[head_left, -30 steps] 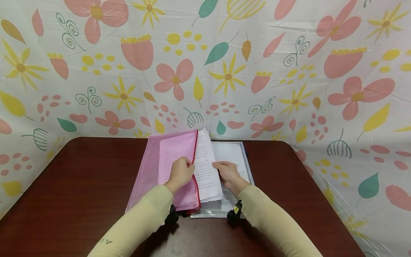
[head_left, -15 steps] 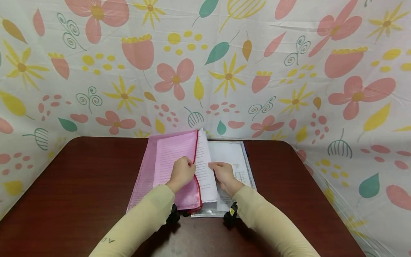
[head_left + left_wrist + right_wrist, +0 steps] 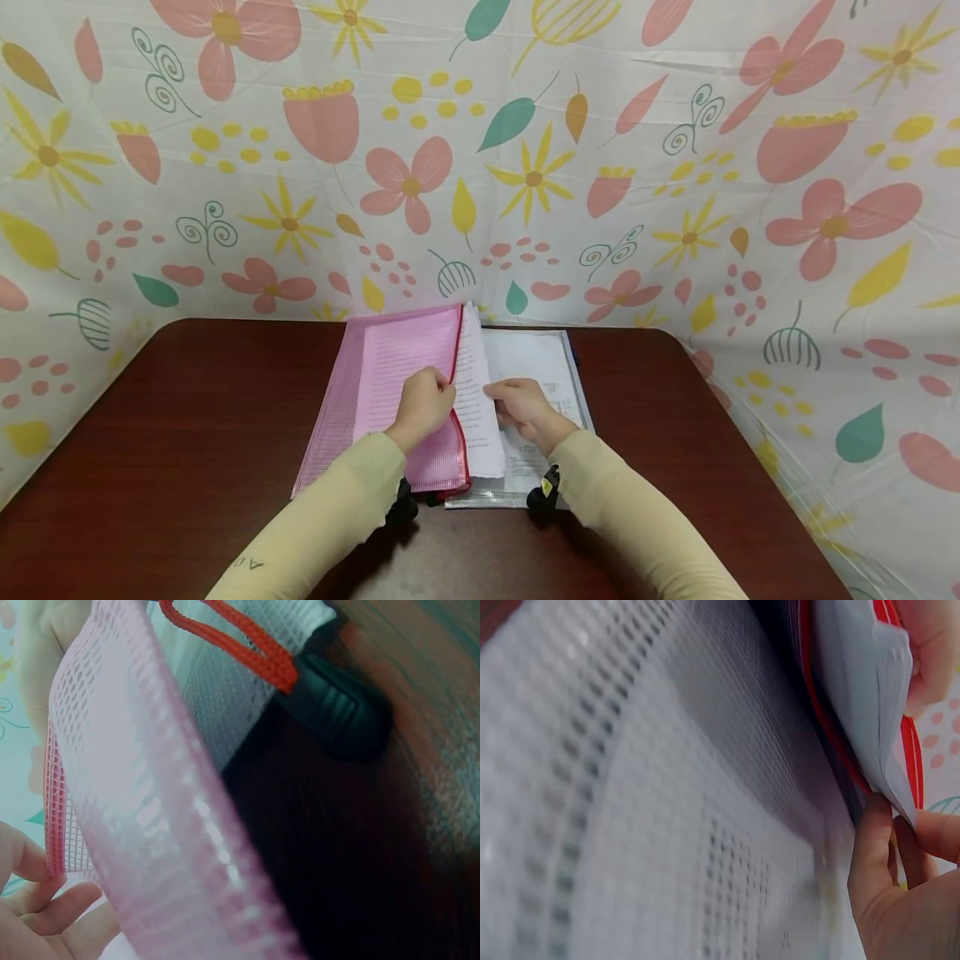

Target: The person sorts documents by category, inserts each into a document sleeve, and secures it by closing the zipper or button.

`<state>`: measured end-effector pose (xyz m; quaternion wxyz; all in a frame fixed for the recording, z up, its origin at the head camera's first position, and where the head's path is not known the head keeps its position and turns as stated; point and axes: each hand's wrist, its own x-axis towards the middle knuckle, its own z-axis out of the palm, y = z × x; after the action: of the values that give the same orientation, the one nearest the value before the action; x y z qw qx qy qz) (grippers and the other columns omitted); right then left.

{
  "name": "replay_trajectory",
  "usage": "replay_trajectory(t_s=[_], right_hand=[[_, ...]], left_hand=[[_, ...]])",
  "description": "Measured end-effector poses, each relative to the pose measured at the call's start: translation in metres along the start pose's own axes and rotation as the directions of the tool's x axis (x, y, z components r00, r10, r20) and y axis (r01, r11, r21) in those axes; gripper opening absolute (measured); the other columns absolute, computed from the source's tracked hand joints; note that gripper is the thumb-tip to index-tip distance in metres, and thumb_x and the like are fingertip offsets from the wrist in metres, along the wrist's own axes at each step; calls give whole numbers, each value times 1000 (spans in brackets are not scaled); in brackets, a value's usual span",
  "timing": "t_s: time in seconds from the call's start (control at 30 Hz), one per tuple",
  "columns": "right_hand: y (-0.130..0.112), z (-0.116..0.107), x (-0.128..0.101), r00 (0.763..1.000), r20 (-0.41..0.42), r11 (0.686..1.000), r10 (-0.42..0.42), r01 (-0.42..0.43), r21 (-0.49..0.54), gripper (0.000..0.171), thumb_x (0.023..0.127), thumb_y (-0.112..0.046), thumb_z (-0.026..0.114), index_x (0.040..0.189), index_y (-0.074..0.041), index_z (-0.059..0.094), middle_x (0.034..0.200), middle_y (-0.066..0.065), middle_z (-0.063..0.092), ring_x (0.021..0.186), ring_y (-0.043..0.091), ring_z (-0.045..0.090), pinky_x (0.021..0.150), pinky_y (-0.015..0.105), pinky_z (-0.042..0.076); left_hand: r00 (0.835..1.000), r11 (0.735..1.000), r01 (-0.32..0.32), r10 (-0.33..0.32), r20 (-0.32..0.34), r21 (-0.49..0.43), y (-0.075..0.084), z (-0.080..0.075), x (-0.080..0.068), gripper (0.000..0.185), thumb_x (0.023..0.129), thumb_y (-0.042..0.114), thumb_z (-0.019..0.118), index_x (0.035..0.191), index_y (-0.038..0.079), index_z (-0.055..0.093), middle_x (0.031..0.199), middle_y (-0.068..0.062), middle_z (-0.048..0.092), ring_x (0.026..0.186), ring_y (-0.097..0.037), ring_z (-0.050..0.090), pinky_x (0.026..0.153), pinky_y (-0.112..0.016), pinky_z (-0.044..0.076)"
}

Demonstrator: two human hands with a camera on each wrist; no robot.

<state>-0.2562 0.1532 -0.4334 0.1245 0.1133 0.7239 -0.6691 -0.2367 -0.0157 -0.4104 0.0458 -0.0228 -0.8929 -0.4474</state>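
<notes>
A pink mesh zipper pouch (image 3: 341, 392) lies at the table's middle, its red-zipped mouth facing right. My left hand (image 3: 422, 404) pinches the upper edge of that mouth; the left wrist view shows thumb and fingers (image 3: 56, 911) on the red trim. A stack of printed papers (image 3: 476, 400) sits mostly inside the pouch, with a strip sticking out on the right. My right hand (image 3: 528, 410) pinches the protruding edge of the stack. In the right wrist view, the paper sheets (image 3: 862, 690) pass between the two red zipper edges, held by the right fingers (image 3: 874, 855).
A clear mesh pouch (image 3: 581, 392) with printed sheets inside lies under the right hand, partly beneath the pink one. A black zipper pull (image 3: 341, 709) on a red cord hangs at the pink pouch's near corner. Floral cloth (image 3: 480, 167) rises behind the brown table (image 3: 202, 417).
The right hand has moved slightly left, pushing the papers deeper into the pink pouch. A narrower strip of paper shows now. The left hand has stayed on the pouch edge.
</notes>
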Motion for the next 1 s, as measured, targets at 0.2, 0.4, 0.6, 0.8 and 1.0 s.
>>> replay_trajectory(t_s=[0.2,0.4,0.6,0.8,1.0], right_hand=[[2,11,0,1000,-18,999,-21,22,28,30,88,-11,62,110,10,64,89,8,67,69,9,59,60,22,49],[4,19,0,999,-31,999,-38,39,38,29,87,-10,62,107,10,65,82,5,65,67,10,57,58,23,48],[5,26,0,999,-3,997,-53,53,49,28,88,-9,62,107,11,65,77,1,62,67,9,55,57,21,49],[5,32,1,999,-5,998,-53,53,25,28,87,-11,64,106,9,66,76,0,60,64,8,52,54,19,46],[7,39,2,998,-8,998,-67,66,-21,28,85,-12,65,103,8,68,69,-3,56,58,7,47,50,20,46]], left_hand=[[1000,1000,-8,8,1,-6,-1,0,0,11,86,8,54,85,0,62,76,-8,60,67,-17,53,57,-24,43],[1000,1000,-23,23,-20,-16,-1,0,-1,11,85,8,56,87,-1,62,76,-8,60,68,-17,54,59,-26,44],[998,998,-48,46,-47,-29,-2,-1,0,10,84,8,57,85,0,63,76,-8,61,70,-18,55,62,-27,45],[996,996,-66,63,-61,-53,-2,-3,0,10,83,7,56,85,0,62,77,-9,61,71,-18,55,62,-27,45],[995,995,-70,65,-71,-70,-2,-2,1,10,83,6,55,84,0,62,76,-10,61,70,-19,55,62,-27,45]])
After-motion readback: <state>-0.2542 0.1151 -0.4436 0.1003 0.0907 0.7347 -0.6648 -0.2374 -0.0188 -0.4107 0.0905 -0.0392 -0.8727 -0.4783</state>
